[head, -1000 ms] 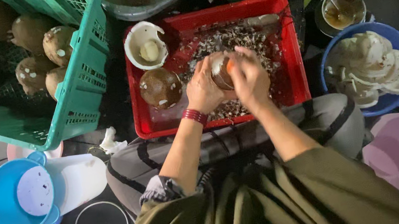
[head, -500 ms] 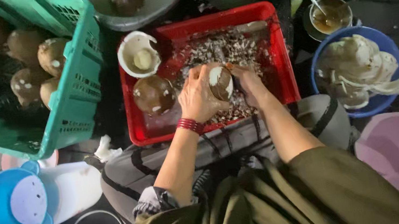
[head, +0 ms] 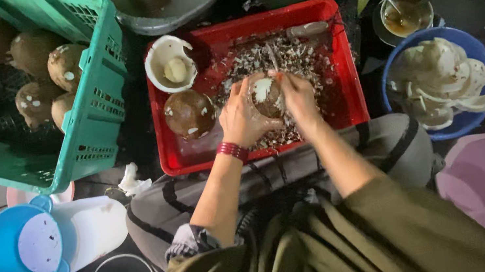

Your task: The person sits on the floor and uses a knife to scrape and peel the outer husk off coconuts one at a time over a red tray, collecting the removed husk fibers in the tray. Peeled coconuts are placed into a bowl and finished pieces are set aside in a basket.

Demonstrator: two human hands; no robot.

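We worked over the shallow red plastic tray (head: pixel 350 107), set close in front of our knees, it seemed, so the brown shell chips fell inside it. To the far left stood the green slatted plastic crate (head: pixel 94 125) of whole brown coconuts (head: pixel 29 54), within reach. On the right sat the round blue plastic basin (head: pixel 481 57) holding peeled white coconut flesh (head: pixel 438 78), kept apart from the scraps. In the tray's left part lay a dark round coconut (head: pixel 189 113) and, farther off, a white half shell (head: pixel 168 69). Our left hand (head: pixel 242 116) wrapped firmly round the partly peeled coconut (head: pixel 265 95) above the tray's middle, steadying it, while our right hand (head: pixel 300 96) pressed against its right side, fingers closed; whether it gripped a tool we could not tell.
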